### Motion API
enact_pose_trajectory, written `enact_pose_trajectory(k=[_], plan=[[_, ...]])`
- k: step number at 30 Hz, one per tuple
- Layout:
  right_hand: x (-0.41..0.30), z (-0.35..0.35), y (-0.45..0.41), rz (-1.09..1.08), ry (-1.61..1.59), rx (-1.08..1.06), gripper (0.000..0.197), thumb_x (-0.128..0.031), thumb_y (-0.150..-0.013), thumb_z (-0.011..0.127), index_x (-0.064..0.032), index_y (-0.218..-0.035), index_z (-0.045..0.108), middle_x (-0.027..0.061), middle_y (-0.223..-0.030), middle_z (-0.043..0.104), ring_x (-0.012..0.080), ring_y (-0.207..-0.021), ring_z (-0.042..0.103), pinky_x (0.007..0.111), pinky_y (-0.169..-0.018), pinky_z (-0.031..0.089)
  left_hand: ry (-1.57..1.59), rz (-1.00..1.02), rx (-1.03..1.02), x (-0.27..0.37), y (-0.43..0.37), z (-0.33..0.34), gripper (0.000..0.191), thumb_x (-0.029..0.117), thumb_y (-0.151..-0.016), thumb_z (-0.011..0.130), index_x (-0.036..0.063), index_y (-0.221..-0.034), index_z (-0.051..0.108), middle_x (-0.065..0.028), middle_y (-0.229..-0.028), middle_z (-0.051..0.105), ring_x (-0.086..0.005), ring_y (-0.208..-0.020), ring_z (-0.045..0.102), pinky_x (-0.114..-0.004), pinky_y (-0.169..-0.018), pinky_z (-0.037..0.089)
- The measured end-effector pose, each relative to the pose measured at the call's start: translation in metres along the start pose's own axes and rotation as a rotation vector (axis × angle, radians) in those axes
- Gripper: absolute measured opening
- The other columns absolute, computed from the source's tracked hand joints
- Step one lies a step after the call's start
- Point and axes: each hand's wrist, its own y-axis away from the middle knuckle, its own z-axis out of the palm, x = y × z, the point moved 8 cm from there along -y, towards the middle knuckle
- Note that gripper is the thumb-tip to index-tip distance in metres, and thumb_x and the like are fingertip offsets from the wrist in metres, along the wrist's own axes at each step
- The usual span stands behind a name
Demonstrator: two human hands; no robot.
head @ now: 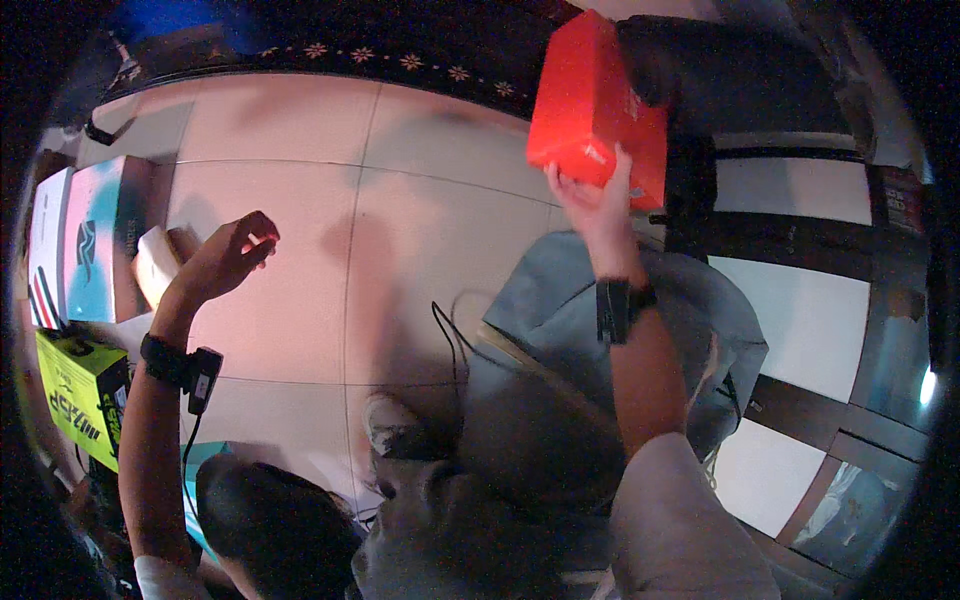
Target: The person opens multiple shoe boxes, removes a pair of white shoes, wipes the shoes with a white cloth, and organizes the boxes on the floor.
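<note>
My right hand (596, 206) grips the near end of a red cardboard box (566, 105), fingers on one side and thumb on the other. Printing shows on the box, and its far end leans in front of a dark shape. Below that arm slumps a large grey fabric bag (555, 292). Over the tiled floor on the left hovers my left hand (232, 255), its fingers loosely curled and nothing seen between them. Closest to it is a small cream-coloured box (157, 262). Each wrist wears a black strap; a cabled module (202, 380) is fixed to the left one.
At the left edge stand a pink-and-teal shoebox (101, 240), a white striped box (49, 247) and a yellow-green box (82, 390). Dark furniture with white panels (795, 322) lines the right. A black cable (450, 330) loops beside the bag, near a shoe (390, 424).
</note>
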Motion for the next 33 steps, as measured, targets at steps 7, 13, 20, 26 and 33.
enact_pose_trajectory(k=[7, 13, 20, 26, 33], plan=[[0.081, -0.013, 0.11, 0.242, 0.175, 0.022, 0.075, -0.058, -0.083, 0.064, 0.0044, -0.121, 0.05, 0.0178, -0.117, 0.056, 0.0292, -0.111, 0.054, 0.045, -0.1, 0.046, 0.09, 0.044, 0.115, -0.007, 0.032, -0.03, 0.017, 0.014, -0.1, 0.054, 0.0007, -0.11, 0.05, -0.0086, -0.094, 0.061, -0.0159, -0.078, 0.064, -0.029, -0.069, 0.054], [0.121, 0.0, 0.157, 0.418, 0.16, -0.138, 0.072, -0.052, -0.088, 0.061, -0.0004, -0.135, 0.043, 0.0149, -0.131, 0.051, 0.0302, -0.12, 0.05, 0.048, -0.106, 0.041, 0.392, 0.04, 0.291, -0.024, 0.055, -0.047, 0.04, 0.034, -0.099, 0.055, 0.0041, -0.125, 0.048, -0.0099, -0.112, 0.059, -0.0198, -0.097, 0.064, -0.033, -0.082, 0.054], [0.206, -0.013, 0.2, 0.601, 0.504, -0.303, 0.059, -0.036, -0.092, 0.065, -0.0097, -0.139, 0.041, 0.0085, -0.136, 0.052, 0.0283, -0.126, 0.05, 0.05, -0.103, 0.045, 0.518, -0.148, 0.167, -0.044, 0.071, -0.033, 0.066, 0.05, -0.094, 0.057, 0.0045, -0.137, 0.038, -0.0161, -0.128, 0.051, -0.025, -0.102, 0.064, -0.037, -0.084, 0.056], [0.272, -0.015, 0.175, 0.794, 0.851, -0.488, 0.059, -0.042, -0.093, 0.063, -0.0066, -0.137, 0.046, 0.0127, -0.134, 0.053, 0.0291, -0.12, 0.055, 0.045, -0.103, 0.046, 0.699, -0.186, 0.263, -0.08, 0.096, -0.03, 0.093, 0.054, -0.088, 0.065, 0.0014, -0.148, 0.017, -0.0236, -0.137, 0.043, -0.029, -0.099, 0.066, -0.037, -0.081, 0.058], [0.184, -0.007, 0.103, 0.923, 1.772, -0.507, 0.061, -0.05, -0.088, 0.068, 0.0065, -0.109, 0.061, 0.0157, -0.095, 0.067, 0.0216, -0.077, 0.068, 0.029, -0.07, 0.057, 0.486, -0.026, 0.339, -0.096, 0.048, -0.024, 0.08, 0.028, -0.094, 0.064, 0.0131, -0.153, 0.012, -0.019, -0.15, 0.034, -0.0275, -0.107, 0.063, -0.039, -0.086, 0.058]])
